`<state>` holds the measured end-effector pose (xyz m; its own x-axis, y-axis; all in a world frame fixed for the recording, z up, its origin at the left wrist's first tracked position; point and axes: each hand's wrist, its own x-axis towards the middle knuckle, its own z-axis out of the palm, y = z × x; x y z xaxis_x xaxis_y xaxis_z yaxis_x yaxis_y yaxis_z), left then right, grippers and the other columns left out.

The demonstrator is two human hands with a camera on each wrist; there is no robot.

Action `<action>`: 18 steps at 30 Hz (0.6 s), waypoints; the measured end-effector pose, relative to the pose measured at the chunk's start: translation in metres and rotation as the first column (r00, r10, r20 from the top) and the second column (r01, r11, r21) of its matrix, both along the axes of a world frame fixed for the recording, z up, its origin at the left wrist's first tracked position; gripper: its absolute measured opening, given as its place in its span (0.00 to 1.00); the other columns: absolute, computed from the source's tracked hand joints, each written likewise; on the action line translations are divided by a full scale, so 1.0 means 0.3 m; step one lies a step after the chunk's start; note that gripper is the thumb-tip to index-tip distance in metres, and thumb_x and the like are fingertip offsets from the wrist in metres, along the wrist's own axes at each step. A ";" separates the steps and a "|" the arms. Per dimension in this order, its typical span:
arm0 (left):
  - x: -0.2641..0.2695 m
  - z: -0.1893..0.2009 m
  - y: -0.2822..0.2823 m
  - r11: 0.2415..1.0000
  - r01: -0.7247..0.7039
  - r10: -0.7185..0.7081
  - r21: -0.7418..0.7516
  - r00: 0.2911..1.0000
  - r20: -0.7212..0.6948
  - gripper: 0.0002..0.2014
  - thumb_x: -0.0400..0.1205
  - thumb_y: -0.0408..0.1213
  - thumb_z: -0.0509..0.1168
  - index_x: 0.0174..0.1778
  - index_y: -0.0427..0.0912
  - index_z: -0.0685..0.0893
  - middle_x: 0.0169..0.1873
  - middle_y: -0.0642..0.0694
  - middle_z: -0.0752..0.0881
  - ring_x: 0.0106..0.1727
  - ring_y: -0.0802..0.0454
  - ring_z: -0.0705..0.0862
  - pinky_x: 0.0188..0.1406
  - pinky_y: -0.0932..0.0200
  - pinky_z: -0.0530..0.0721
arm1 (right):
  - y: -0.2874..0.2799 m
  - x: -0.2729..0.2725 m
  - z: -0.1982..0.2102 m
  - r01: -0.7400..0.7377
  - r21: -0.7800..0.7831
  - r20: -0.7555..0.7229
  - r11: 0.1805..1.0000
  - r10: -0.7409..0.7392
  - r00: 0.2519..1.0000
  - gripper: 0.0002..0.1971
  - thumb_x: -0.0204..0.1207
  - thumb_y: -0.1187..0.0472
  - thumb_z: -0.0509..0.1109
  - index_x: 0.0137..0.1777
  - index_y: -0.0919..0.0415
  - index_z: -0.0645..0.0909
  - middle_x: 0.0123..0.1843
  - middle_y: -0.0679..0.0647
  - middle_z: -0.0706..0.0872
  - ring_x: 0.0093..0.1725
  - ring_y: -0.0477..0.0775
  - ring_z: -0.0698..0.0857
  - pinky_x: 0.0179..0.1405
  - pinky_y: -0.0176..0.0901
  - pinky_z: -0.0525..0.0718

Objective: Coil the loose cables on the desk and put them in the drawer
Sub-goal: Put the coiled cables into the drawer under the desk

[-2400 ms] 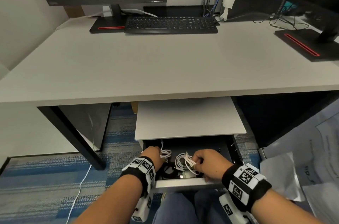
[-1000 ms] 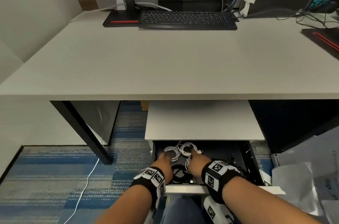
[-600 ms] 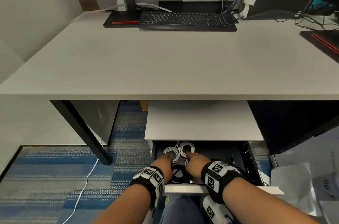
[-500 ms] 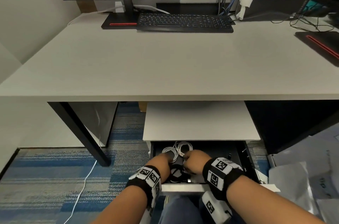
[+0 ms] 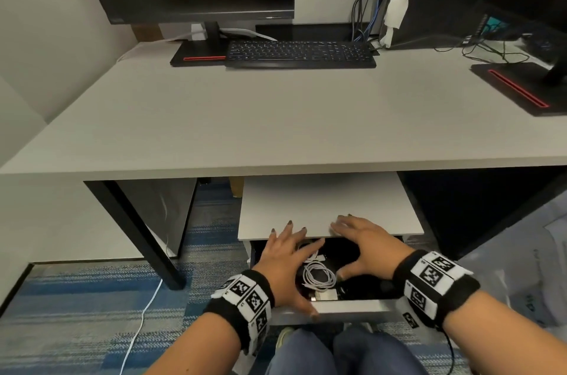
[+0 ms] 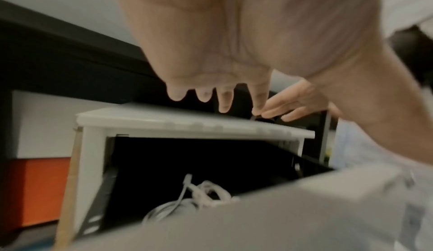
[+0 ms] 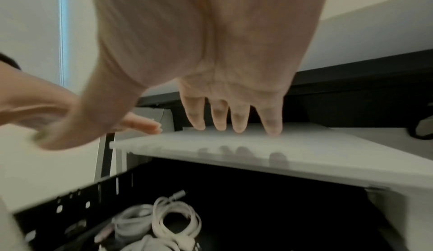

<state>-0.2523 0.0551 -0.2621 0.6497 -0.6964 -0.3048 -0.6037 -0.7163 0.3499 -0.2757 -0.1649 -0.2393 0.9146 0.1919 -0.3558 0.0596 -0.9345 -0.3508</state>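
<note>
Item: open drawer (image 5: 346, 307) of the white pedestal cabinet (image 5: 325, 206) under the worktop (image 5: 276, 117). Contents: white coiled cables (image 5: 317, 276), lying on the dark drawer floor, one coil near the front and another further back, partly under the left hand; a small white adapter-like block sits at the front edge, kind not clear. The coils hold their loops and lie free of either hand, which I judge to mean stowing is done and only closing the drawer is left.

Item: worktop. Carries a black keyboard (image 5: 300, 54), two monitor stands with red stripes, and plugged-in cords at the far right rear. No loose cable shows on its near part.

Item: left hand (image 5: 285, 264). Palm down above the drawer's left half. Fingers (image 5: 288, 226) straight and spread, tips over the cabinet top's front edge; whether they touch it cannot be told. Holds nothing.

Item: right hand (image 5: 365, 247). Palm down above the drawer's right half. Fingers (image 7: 269, 123) straight, slightly apart, tips resting on or just above the cabinet top; their shadows fall on its front edge in the right wrist view. Thumb held out to the side. Holds nothing.

Placement note: both hands are raised clear of the coils, likely so that the drawer can slide shut without snagging a loop.
</note>
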 end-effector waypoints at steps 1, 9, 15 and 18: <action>-0.002 -0.016 -0.001 0.996 0.035 -0.035 0.083 0.999 0.007 0.63 0.59 0.64 0.76 0.80 0.65 0.38 0.83 0.48 0.39 0.81 0.46 0.29 0.77 0.39 0.28 | -0.014 -0.015 -0.012 -0.029 -0.053 -0.051 0.998 0.026 0.998 0.57 0.60 0.36 0.77 0.84 0.49 0.49 0.86 0.49 0.46 0.84 0.50 0.44 0.83 0.53 0.43; 0.030 -0.088 -0.008 0.961 -0.053 0.045 0.270 0.998 0.036 0.70 0.58 0.66 0.76 0.79 0.53 0.27 0.79 0.44 0.27 0.79 0.48 0.26 0.76 0.36 0.27 | -0.051 -0.037 -0.079 -0.031 -0.251 -0.148 0.967 -0.007 0.989 0.68 0.56 0.35 0.79 0.83 0.55 0.34 0.85 0.52 0.32 0.82 0.53 0.31 0.77 0.72 0.32; 0.073 -0.078 0.011 0.982 -0.107 0.101 0.155 0.994 0.048 0.63 0.62 0.65 0.74 0.81 0.55 0.35 0.83 0.53 0.39 0.83 0.57 0.39 0.79 0.41 0.30 | -0.045 -0.025 -0.084 -0.064 -0.299 -0.146 0.952 0.020 0.989 0.67 0.57 0.39 0.80 0.84 0.53 0.35 0.85 0.53 0.33 0.83 0.56 0.33 0.77 0.73 0.33; 0.078 -0.074 0.006 0.986 -0.140 0.136 0.087 0.990 0.048 0.53 0.71 0.59 0.71 0.82 0.56 0.42 0.83 0.54 0.44 0.83 0.54 0.45 0.81 0.51 0.39 | -0.049 -0.019 -0.106 0.021 -0.262 -0.038 0.965 -0.032 0.999 0.59 0.63 0.43 0.79 0.84 0.50 0.41 0.86 0.49 0.41 0.85 0.53 0.40 0.80 0.68 0.37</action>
